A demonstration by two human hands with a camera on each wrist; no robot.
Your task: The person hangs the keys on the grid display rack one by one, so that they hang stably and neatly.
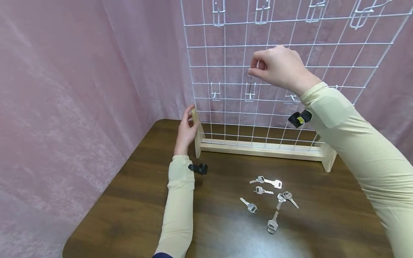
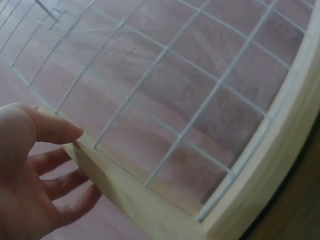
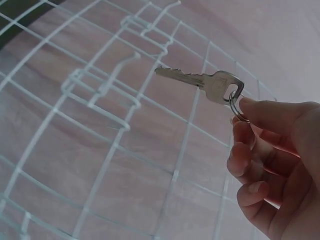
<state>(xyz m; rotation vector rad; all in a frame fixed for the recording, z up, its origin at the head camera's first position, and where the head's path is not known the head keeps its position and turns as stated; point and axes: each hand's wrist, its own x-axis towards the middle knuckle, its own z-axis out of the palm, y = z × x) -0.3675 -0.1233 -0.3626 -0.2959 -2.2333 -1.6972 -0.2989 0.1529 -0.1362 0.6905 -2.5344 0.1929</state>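
My right hand pinches a small metal ring between thumb and fingertips, in front of a white wire grid. From that ring hangs a silver key; in the right wrist view its toothed blade points towards a white hook without touching it. At the left end of the grid, my left hand grips the upper part of the pale wooden stand, thumb on one side and fingers on the other. Several silver keys, including one with a ring, lie on the table.
More white hooks, such as one at the lower left and one at the top, stick out from the grid. The brown wooden table has a rounded left edge. A pink curtain hangs behind and to the left.
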